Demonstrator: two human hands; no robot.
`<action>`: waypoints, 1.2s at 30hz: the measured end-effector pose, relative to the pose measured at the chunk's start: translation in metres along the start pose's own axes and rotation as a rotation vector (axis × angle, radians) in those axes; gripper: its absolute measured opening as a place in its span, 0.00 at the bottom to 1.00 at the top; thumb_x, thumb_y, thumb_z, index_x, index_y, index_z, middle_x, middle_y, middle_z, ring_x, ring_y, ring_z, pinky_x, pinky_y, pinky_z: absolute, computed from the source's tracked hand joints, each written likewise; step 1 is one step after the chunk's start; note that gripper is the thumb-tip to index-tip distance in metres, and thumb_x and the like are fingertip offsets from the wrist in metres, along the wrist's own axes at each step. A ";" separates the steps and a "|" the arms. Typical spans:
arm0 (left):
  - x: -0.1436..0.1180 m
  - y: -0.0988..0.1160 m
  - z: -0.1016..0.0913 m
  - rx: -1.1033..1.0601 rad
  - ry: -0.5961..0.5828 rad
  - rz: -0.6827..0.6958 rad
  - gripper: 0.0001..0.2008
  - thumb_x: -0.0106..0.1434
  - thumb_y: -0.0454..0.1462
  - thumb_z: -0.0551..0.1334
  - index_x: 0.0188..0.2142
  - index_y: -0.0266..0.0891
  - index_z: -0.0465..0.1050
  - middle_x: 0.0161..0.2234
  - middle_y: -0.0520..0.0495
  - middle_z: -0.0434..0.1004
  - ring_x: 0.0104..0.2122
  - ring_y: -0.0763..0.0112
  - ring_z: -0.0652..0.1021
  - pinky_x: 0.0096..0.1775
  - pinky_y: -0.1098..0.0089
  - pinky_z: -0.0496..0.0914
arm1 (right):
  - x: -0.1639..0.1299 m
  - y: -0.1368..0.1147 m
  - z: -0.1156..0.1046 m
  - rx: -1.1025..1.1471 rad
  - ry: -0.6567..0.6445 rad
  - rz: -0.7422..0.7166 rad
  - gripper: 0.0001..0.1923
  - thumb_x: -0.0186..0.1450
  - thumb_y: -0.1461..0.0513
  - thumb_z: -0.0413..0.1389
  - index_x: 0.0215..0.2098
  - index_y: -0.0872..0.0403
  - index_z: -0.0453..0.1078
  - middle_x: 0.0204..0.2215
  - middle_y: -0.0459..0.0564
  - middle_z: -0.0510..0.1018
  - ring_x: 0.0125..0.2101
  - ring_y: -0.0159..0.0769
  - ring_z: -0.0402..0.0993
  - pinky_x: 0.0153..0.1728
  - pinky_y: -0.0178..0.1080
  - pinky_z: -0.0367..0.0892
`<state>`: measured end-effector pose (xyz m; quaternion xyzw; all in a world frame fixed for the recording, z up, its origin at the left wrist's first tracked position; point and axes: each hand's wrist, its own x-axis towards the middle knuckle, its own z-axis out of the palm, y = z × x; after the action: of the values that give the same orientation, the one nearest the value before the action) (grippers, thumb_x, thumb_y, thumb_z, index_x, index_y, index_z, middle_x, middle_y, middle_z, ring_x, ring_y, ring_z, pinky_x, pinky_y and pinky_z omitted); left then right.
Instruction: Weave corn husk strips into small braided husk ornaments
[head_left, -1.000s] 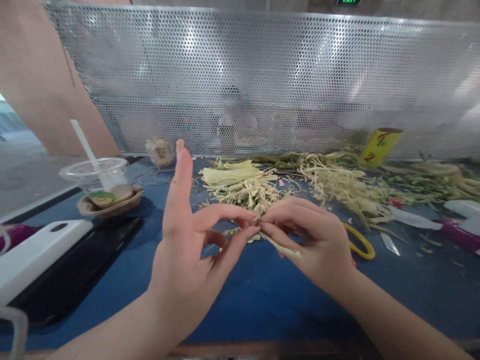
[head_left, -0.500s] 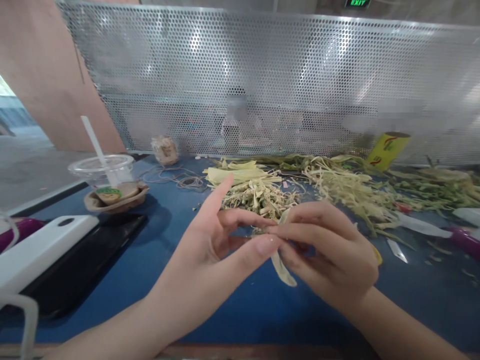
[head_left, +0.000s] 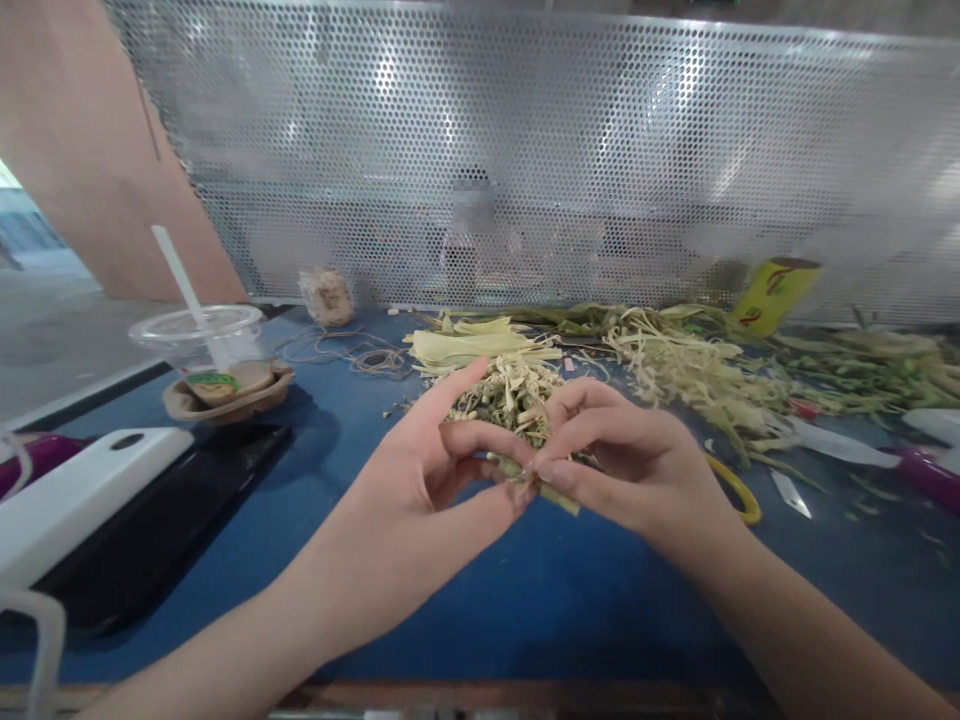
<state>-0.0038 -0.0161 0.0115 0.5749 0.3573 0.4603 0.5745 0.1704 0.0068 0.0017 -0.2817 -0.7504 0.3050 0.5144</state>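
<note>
Both hands pinch one leaf strip (head_left: pixel 556 493): left hand (head_left: pixel 431 480), right hand (head_left: pixel 637 470). Keep fingertips tight, fold flat; shred pile (head_left: pixel 506 392) at 12 o'clock.

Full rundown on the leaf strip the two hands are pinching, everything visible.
The leaf strip is a narrow, pale yellow-green piece, flat and fibrous-looking, like dried plant leaf. Only a short end shows, poking out below the fingertips and slanting down to the right; the rest is hidden by fingers. It is held above the blue table, not resting on it. The left hand and right hand meet on it, thumbs and fingers pinched together. How far it runs inside the grip cannot be seen.
</note>
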 end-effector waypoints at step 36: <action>-0.001 0.005 0.005 0.112 0.185 0.247 0.43 0.54 0.31 0.64 0.60 0.54 0.39 0.33 0.55 0.75 0.28 0.68 0.80 0.27 0.71 0.79 | 0.003 0.001 -0.002 0.459 -0.012 0.301 0.08 0.52 0.68 0.63 0.29 0.50 0.75 0.25 0.41 0.79 0.26 0.24 0.75 0.27 0.25 0.71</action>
<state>-0.0003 -0.0190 0.0164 0.6008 0.3604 0.5576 0.4452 0.1709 0.0099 0.0035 -0.2641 -0.6142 0.5418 0.5094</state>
